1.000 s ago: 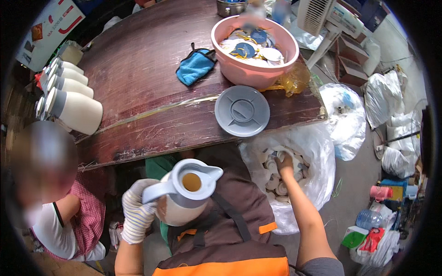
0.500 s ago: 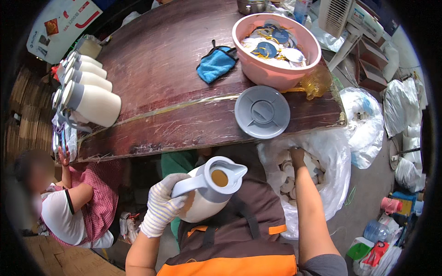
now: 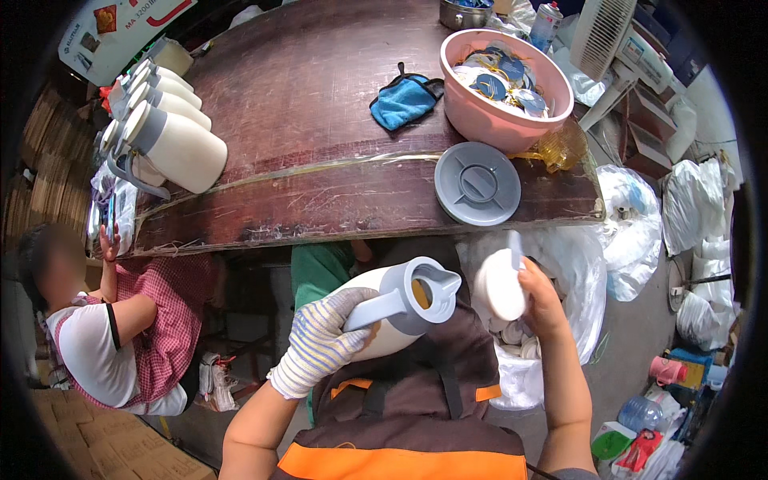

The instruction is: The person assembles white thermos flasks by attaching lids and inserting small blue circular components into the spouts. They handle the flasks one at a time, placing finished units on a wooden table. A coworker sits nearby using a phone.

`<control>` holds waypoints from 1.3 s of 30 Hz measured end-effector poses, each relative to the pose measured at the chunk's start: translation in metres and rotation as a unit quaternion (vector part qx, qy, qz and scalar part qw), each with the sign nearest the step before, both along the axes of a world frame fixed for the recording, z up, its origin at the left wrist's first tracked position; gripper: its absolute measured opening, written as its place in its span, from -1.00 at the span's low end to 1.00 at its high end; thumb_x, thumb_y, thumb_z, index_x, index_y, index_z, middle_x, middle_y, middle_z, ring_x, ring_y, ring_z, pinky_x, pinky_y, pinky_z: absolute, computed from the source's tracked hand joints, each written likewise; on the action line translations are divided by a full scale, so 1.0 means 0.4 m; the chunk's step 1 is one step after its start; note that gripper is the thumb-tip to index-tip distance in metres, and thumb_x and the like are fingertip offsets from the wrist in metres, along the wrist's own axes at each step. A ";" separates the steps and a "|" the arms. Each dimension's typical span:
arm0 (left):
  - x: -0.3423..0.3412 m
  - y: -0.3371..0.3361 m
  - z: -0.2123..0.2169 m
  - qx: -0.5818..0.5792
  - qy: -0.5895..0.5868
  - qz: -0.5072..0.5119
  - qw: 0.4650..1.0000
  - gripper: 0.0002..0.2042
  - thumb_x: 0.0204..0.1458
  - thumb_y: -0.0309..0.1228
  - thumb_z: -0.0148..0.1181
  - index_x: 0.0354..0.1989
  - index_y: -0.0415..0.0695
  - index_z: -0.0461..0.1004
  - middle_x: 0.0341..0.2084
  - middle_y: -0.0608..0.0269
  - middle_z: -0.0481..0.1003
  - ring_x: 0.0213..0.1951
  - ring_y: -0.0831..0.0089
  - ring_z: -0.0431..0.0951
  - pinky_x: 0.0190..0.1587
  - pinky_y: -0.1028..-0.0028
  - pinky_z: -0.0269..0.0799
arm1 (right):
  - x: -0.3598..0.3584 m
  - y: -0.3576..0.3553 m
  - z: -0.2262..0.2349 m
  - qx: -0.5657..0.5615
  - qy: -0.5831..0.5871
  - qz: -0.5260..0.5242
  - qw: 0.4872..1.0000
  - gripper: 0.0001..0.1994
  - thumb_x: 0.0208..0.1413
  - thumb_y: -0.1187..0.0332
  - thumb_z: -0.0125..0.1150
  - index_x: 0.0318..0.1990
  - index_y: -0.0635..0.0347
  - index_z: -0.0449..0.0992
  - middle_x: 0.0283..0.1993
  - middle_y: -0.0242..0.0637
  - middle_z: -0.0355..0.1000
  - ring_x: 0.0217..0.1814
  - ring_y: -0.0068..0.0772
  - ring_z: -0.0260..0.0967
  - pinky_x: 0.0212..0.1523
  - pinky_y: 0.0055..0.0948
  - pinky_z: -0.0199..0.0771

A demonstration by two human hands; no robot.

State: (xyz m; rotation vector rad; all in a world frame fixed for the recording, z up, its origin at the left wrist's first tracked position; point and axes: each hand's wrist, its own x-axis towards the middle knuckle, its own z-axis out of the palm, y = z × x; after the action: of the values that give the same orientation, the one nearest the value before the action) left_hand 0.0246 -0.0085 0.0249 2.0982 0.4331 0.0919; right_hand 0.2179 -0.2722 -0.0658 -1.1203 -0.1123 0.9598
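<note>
My left hand [image 3: 324, 340], in a striped knit glove, is closed around the grey handle of a white jug [image 3: 394, 322]. The jug leans over my lap, its open mouth and grey spout turned to the right. Bare, my right hand [image 3: 542, 300] grips a round white lid [image 3: 499, 286] with a grey tab at its top edge. It is raised above a clear plastic bag [image 3: 580, 268], inside which several more white lids [image 3: 524, 348] lie. A loose grey disc [image 3: 478, 184] with a ribbed face rests at the table's front edge.
The dark wooden table [image 3: 304, 96] carries a pink basin [image 3: 496, 124] of tagged discs, a blue cloth [image 3: 406, 102] and a row of white jugs [image 3: 184, 152] at left. A person in a checked apron [image 3: 172, 328] sits left. A fan [image 3: 604, 36] and bags stand right.
My right hand has come up out of the plastic bag with a white lid. The jug in my left hand has shifted right and tilted further over.
</note>
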 end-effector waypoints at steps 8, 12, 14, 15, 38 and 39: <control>-0.047 0.021 -0.012 0.054 -0.027 -0.023 0.998 -0.64 -0.12 -0.34 0.26 -0.11 -0.15 0.49 -0.38 0.02 0.56 -0.30 0.16 0.62 -0.21 0.40 0.50 | -0.055 0.234 0.182 -0.134 -0.451 0.170 0.866 -0.48 0.17 0.18 0.03 0.20 0.33 0.24 0.14 0.05 0.28 0.24 -0.03 0.20 0.25 -0.24 0.13; -0.063 0.039 -0.031 0.057 -0.034 -0.012 0.998 -0.66 -0.15 -0.39 0.30 -0.13 -0.15 0.51 -0.40 0.02 0.56 -0.33 0.18 0.62 -0.26 0.40 0.50 | -0.131 0.289 0.173 -0.180 -0.575 0.127 0.788 -0.19 -0.16 -0.06 0.32 0.17 0.30 0.22 0.17 0.05 0.23 0.24 0.12 0.15 0.25 -0.11 0.10; -0.068 0.058 -0.045 0.060 -0.040 -0.003 0.997 -0.67 -0.18 -0.43 0.30 -0.16 -0.15 0.52 -0.43 0.05 0.56 -0.36 0.23 0.63 -0.29 0.43 0.50 | -0.126 0.301 0.156 -0.115 -0.614 0.138 0.768 -0.21 -0.19 -0.03 0.34 0.16 0.28 0.24 0.17 0.03 0.23 0.25 0.09 0.15 0.25 -0.11 0.11; -0.065 0.072 -0.048 0.058 -0.038 -0.006 0.998 -0.67 -0.18 -0.44 0.30 -0.16 -0.15 0.52 -0.43 0.06 0.56 -0.36 0.27 0.62 -0.29 0.44 0.50 | -0.123 0.305 0.155 -0.083 -0.632 0.142 0.757 -0.21 -0.21 -0.01 0.35 0.15 0.27 0.25 0.17 0.02 0.24 0.25 0.07 0.15 0.24 -0.11 0.11; -0.045 0.075 -0.050 0.068 -0.040 -0.095 0.992 -0.58 -0.04 -0.14 0.19 -0.03 -0.10 0.47 -0.38 -0.04 0.55 -0.32 0.09 0.58 -0.25 0.32 0.49 | -0.095 0.286 0.076 -0.102 -0.672 0.145 0.719 -0.23 -0.01 -0.19 0.10 0.26 0.16 0.22 0.32 0.09 0.08 0.41 0.09 -0.05 0.35 -0.03 -0.14; -0.050 0.111 -0.052 0.014 -0.092 -0.079 0.993 -0.59 -0.11 -0.25 0.24 -0.03 -0.09 0.47 -0.33 -0.02 0.55 -0.28 0.12 0.59 -0.22 0.34 0.49 | -0.095 0.294 0.097 -0.023 -0.709 0.193 0.678 -0.25 -0.07 -0.19 0.17 0.23 0.06 0.28 0.31 0.04 0.11 0.38 0.07 0.01 0.32 0.01 -0.08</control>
State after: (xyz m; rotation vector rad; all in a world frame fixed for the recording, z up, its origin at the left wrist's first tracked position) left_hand 0.0045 0.0360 0.0042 2.1220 0.1566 0.1976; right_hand 0.1801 -0.1545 -0.0269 -1.7030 -1.6598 0.2018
